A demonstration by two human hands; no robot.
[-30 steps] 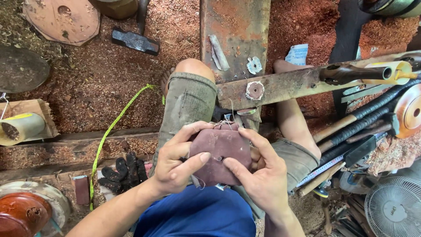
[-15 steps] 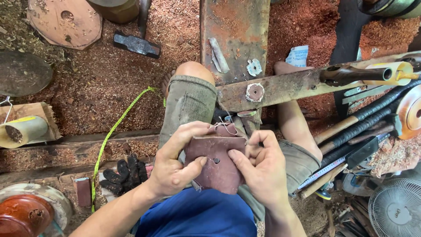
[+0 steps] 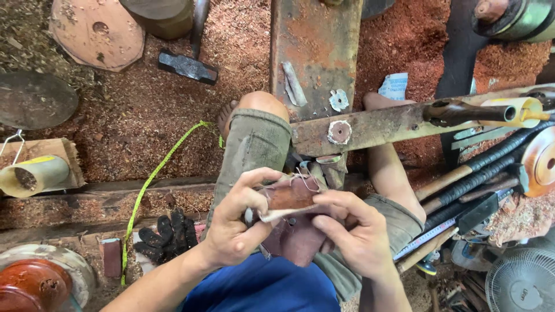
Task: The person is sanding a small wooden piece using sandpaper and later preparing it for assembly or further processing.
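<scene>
Sandpaper (image 3: pixel 292 199), folded, lying over the lap with long axis nine to three. Pinched at the nine o'clock end by left hand (image 3: pixel 234 222); right hand (image 3: pixel 355 231) gripping the three o'clock edge, equally near.

- The left hand (image 3: pixel 237 225) and right hand (image 3: pixel 358 234) meet over the person's lap, both holding a stack of sandpaper sheets (image 3: pixel 292 216) between them.
- Far from the hands, a metal beam (image 3: pixel 315 52) runs away across the sawdust floor (image 3: pixel 133 115).
- A wooden bar (image 3: pixel 381 124) crosses the beam's near end, reaching right.
- A hammer (image 3: pixel 188 65) lies left of the beam, with a flat disc (image 3: pixel 95 34) further left.
- A measuring tape (image 3: pixel 153 173) trails left of the left knee.
- Gloves (image 3: pixel 165 234) lie near left of the hands.
- Long-handled tools (image 3: pixel 474 167) lie to the right, a fan (image 3: pixel 520 283) at the near right corner.
</scene>
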